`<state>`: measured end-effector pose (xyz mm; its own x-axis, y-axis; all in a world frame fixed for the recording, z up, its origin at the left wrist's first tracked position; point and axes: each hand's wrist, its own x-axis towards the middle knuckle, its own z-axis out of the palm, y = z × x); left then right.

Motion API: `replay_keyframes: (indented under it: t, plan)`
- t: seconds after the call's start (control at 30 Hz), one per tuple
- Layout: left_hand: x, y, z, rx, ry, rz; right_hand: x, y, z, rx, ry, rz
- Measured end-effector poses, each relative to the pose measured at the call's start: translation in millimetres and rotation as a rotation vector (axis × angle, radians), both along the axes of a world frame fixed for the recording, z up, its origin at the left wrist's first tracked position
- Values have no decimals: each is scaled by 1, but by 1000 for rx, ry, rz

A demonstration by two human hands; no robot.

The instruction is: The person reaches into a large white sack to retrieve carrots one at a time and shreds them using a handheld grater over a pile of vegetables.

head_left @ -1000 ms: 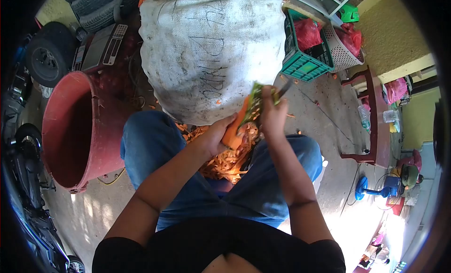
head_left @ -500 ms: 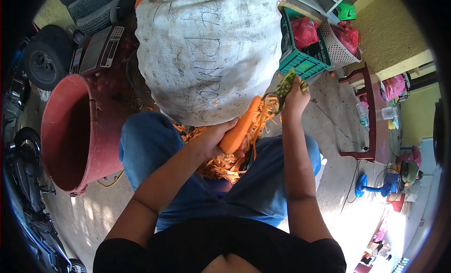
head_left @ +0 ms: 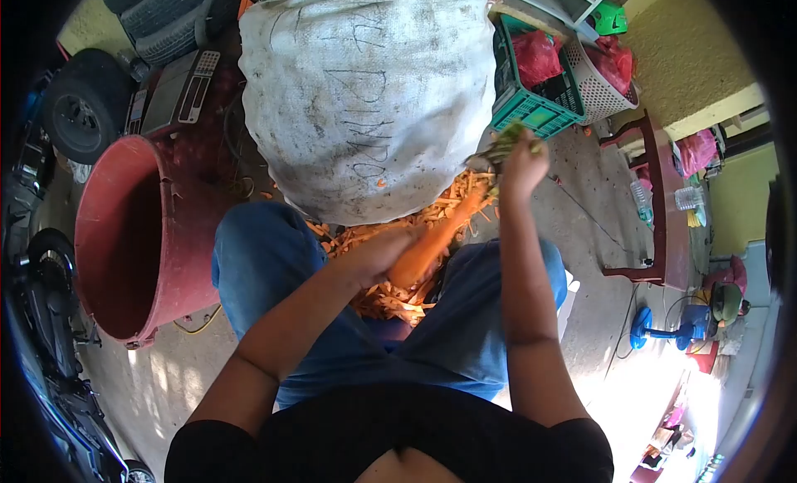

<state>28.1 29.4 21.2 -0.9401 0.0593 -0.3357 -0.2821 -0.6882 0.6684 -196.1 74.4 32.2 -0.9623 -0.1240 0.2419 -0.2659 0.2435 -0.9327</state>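
An orange carrot (head_left: pixel 433 249) points up and to the right, its thick end in my left hand (head_left: pixel 388 254), which is closed around it. My right hand (head_left: pixel 527 163) grips a peeler (head_left: pixel 501 149) with a green, mottled handle; motion blurs it a little. The peeler is just above the carrot's far tip, near the sack's lower right edge. Beneath the carrot, between my knees, lies a heap of orange carrot peelings (head_left: pixel 397 303).
A big white woven sack (head_left: pixel 365 93) with handwriting stands right in front of me. To the left is a red bucket (head_left: pixel 162 234), with a scale (head_left: pixel 178 88) and tires behind. Green (head_left: pixel 540 109) and white (head_left: pixel 602 88) crates holding red bags stand at the right back.
The carrot's tip has shifted right and slightly down, and the carrot lies flatter. My right hand has moved a little with the peeler, which is now more blurred.
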Motion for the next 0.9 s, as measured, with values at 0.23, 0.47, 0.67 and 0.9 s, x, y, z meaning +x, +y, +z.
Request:
replay_keyframes:
  t: [0.23, 0.47, 0.67, 0.9]
  plan:
    - [-4, -4, -1, 200, -85, 190, 36, 10, 10, -265, -51, 246]
    - [-9, -4, 2, 378, -157, 401, 117, 9, 12, 41, 77, 557]
    - [0, -5, -2, 25, -138, 65, 28, 2, 13, 19, 225, 86]
    - [2, -7, 1, -64, 12, 152, -5, 22, 20, -384, -52, 69]
